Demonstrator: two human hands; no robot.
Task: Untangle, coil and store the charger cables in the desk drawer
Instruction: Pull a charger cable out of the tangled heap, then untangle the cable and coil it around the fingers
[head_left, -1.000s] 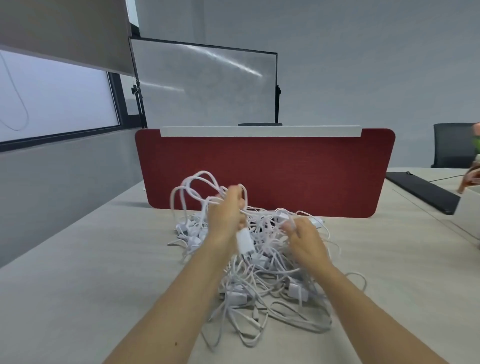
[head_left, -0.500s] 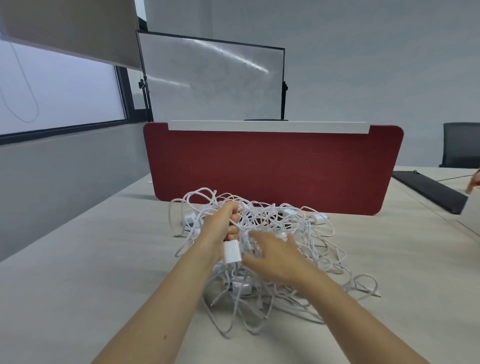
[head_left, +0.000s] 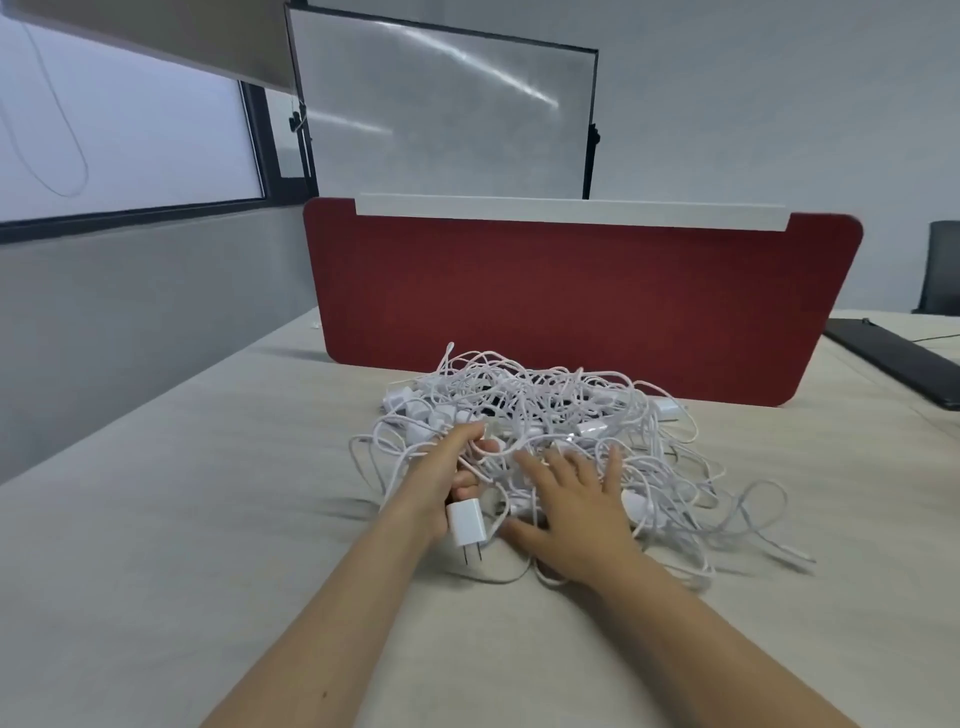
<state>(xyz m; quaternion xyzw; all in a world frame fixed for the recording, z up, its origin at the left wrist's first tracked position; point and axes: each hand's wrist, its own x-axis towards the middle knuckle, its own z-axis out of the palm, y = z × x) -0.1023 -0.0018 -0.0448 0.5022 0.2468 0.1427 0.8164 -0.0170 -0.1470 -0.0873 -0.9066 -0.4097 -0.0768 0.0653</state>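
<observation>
A tangled heap of white charger cables with several white plug adapters lies on the pale desk in front of a red divider. My left hand grips a white plug adapter whose prongs point down toward me, with cable strands running over its fingers. My right hand lies flat with spread fingers on the near side of the heap, pressing the cables down. No drawer is in view.
A red desk divider with a white top strip stands right behind the heap. A whiteboard stands behind it. A black keyboard lies at the far right, with a dark chair beyond.
Both hands have come down from a raised hold. The heap now lies lower and flatter on the desk. My right hand has opened and pressed onto the cables; my left still holds the adapter.
</observation>
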